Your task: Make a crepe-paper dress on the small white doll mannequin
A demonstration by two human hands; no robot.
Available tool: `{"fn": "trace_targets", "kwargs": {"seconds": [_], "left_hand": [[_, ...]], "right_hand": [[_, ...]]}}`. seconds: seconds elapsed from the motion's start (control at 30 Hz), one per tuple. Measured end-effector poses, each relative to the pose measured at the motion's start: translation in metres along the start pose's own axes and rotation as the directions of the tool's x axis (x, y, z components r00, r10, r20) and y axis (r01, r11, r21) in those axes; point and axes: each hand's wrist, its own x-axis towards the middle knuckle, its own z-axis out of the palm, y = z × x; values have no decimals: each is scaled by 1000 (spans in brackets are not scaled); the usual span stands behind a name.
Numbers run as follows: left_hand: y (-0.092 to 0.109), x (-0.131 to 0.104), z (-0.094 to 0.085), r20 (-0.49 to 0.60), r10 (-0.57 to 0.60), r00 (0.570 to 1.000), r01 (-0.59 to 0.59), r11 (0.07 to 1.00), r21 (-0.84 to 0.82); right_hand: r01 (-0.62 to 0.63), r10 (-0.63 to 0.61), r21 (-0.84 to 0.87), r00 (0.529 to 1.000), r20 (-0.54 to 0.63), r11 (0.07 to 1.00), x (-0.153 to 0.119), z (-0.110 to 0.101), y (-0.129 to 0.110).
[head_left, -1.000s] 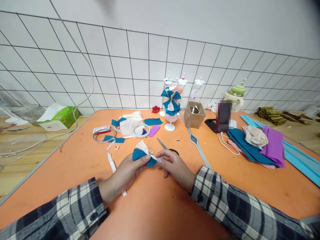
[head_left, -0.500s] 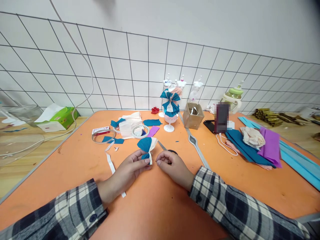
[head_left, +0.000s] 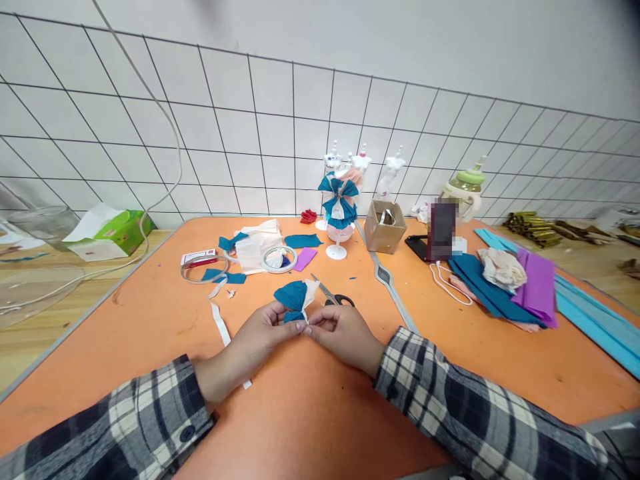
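A small bow of blue and cream paper is pinched at its lower part by my left hand, thumb on top. My right hand is closed too, its thumb and forefinger meeting the bow's lower right edge beside my left thumb. Just behind my right hand lie black-handled scissors, blades toward the upper left. Farther back stands a small dress form wearing blue and cream paper with a large blue bow.
Tape rolls, blue scraps and cream paper lie behind my left hand. A cardboard box stands behind my right hand. Folded purple paper, a phone and a bottle are at the right.
My right hand has moved left and now meets the bow and my left thumb. The bow has tilted slightly, and more of the scissors' handles shows.
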Motion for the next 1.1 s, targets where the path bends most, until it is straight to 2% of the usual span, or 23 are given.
{"fn": "trace_targets", "kwargs": {"seconds": [0.37,0.5,0.67,0.77,0.87,0.97,1.03,1.1], "left_hand": [[-1,1,-2,30,-40,999,40,999,-13],[4,-1,1,51,-67,996,68,997,-25],[10,-1,2,89,-125,988,121,992,42],[10,-1,2,81,-122,989,117,991,66],[9,-1,3,80,-113,990,107,991,81],[11,-1,5,112,-108,988,94,988,124],[14,-2,7,165,-125,978,91,976,200],[16,-3,9,199,-149,969,89,955,283]], "right_hand": [[36,-38,-58,999,-38,998,-1,-7,-3],[80,-89,-113,994,-70,990,1,-13,-3],[141,-166,-189,979,-121,972,3,-18,-2],[202,-245,-302,963,-114,932,2,-21,-5],[225,-261,-313,962,-77,923,1,-22,-8],[194,-215,-222,974,-70,955,0,-21,-9],[143,-145,-23,987,-73,989,0,-18,-8],[92,-90,212,996,-22,973,1,-16,-6]]}}
